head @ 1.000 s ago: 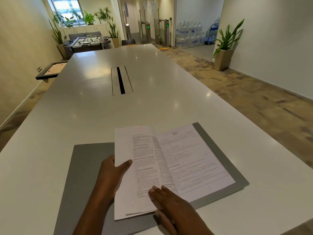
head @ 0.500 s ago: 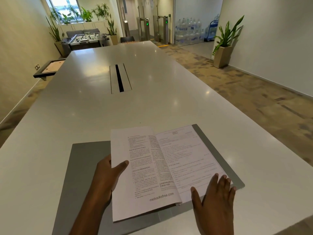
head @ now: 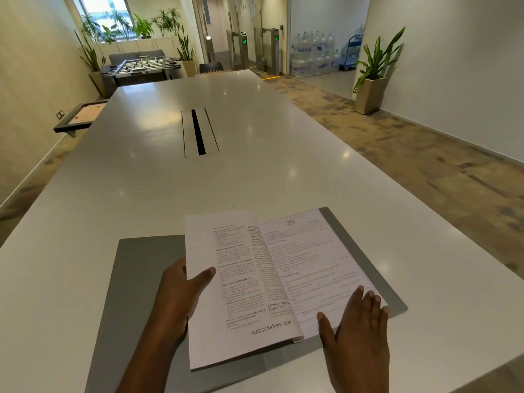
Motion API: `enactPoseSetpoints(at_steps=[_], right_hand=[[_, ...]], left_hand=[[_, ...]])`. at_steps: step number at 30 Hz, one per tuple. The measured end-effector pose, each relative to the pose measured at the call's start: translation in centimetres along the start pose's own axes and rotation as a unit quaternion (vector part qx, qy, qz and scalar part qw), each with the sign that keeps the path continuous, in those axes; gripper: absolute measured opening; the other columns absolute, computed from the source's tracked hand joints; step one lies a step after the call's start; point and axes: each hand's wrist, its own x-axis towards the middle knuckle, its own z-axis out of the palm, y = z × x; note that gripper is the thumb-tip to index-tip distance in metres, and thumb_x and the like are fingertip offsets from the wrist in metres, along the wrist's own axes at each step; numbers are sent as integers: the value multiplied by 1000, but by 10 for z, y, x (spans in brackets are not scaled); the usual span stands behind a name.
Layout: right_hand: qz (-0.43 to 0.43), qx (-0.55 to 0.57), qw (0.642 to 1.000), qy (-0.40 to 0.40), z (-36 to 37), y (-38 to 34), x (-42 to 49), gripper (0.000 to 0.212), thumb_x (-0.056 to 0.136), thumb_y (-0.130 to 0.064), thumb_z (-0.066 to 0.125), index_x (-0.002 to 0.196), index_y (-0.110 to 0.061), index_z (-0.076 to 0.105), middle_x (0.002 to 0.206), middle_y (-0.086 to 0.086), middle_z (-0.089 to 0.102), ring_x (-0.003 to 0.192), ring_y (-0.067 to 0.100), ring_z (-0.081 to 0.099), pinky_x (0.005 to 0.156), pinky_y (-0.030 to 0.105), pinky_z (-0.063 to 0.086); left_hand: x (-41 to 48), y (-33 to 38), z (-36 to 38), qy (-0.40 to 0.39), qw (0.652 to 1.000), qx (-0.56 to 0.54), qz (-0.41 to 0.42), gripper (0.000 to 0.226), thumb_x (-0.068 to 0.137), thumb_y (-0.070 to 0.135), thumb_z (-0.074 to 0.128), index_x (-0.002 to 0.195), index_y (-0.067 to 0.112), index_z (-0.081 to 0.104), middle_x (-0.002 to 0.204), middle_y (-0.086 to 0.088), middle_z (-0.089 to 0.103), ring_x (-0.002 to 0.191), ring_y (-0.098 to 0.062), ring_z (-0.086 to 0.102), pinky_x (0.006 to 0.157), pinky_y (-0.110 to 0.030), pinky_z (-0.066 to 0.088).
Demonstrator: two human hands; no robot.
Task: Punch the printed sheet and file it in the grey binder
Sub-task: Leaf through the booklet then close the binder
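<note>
The grey binder (head: 141,268) lies open and flat on the white table (head: 255,180), near the front edge. Printed sheets are in it. My left hand (head: 181,296) grips a lifted bundle of printed pages (head: 241,293) by its left edge, thumb on top and fingers underneath. To the right, a printed sheet (head: 312,259) lies flat on the binder's right half. My right hand (head: 357,321) rests on that sheet's lower right corner with straight, spread fingers. The binder's rings are hidden under the pages.
A cable slot (head: 198,131) is set into the middle of the table. Carpeted floor runs along the right side, with a potted plant (head: 374,69) by the wall. A foosball table (head: 141,66) stands beyond the far end.
My right hand moved from the middle bottom of the pages to the flat sheet's lower right corner and spread out. My left hand keeps holding the lifted pages.
</note>
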Motion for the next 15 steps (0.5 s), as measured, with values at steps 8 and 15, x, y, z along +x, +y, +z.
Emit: enactPoseSetpoints(at_steps=[8,15], right_hand=[[1,108,994,24,6,-6,0,92,93,-60,52,162,-10,16,167,11,29,156,34,21,126,46,9],[-41,352,935,-11,-11,-6,3,87,91,-40,71,160,-32,20,158,-4,41,149,25,34,120,50,35]], left_hand=[[-1,2,1,6,1000,10,1,31,92,12,77,122,15,69,110,-1,78,93,-22,78,70,-33,62],[-3,0,0,8,1000,9,0,30,92,11,78,120,20,71,110,2,79,94,-20,79,68,-30,63]])
